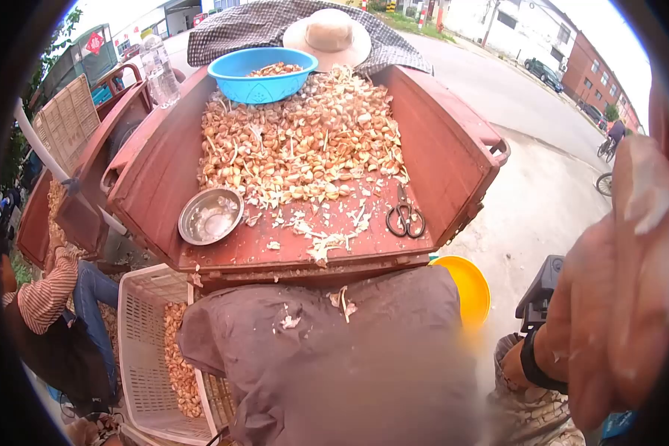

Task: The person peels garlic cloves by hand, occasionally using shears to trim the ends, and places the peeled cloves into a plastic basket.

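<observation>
Raising the right hand (pixel 617 297) so close to the lens blurs it; its grip looks loosely open and empty, well apart from the black-handled metal scissors (pixel 404 218) lying right of the pile of pale garlic cloves (pixel 305 141) on the reddish-brown tabletop (pixel 163 171). Lowering that hand to the scissors' loops would probably serve best. The left hand is out of view.

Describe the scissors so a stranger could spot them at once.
Start at the big red tray heaped with garlic. Follow the heap down to the bare near edge, right side. The scissors lie there flat: black, looped handles toward you, the only tool beside pale peel scraps.
</observation>
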`<state>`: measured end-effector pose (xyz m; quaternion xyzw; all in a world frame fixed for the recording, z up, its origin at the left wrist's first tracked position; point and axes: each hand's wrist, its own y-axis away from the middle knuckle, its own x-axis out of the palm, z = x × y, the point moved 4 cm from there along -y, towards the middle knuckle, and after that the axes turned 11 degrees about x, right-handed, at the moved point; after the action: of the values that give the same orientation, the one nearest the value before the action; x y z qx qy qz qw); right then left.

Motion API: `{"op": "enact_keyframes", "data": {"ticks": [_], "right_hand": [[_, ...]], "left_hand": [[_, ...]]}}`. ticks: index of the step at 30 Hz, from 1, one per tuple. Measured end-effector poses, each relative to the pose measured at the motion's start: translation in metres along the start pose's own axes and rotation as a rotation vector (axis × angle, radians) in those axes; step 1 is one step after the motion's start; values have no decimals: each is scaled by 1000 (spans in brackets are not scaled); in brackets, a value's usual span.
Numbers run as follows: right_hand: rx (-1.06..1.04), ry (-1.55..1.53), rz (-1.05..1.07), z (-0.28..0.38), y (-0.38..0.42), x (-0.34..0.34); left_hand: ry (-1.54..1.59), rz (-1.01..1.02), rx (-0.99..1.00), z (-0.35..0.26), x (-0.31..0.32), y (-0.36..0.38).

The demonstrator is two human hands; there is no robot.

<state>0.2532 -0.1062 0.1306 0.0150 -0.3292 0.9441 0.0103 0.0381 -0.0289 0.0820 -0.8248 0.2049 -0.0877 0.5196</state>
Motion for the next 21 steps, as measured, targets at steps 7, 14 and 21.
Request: {"op": "enact_keyframes", "data": {"ticks": [7,14,21], "right_hand": [[-36,30,-12,-22,-39,18],[707,368,-280,-255,-64,-81],[678,1212,-218,-418,-71,-147]], "left_hand": [[-40,-159,168,-9,-54,-8],[-139,-287,-215,109,-52,1],[-327,-73,-631,289,3,85]]}}
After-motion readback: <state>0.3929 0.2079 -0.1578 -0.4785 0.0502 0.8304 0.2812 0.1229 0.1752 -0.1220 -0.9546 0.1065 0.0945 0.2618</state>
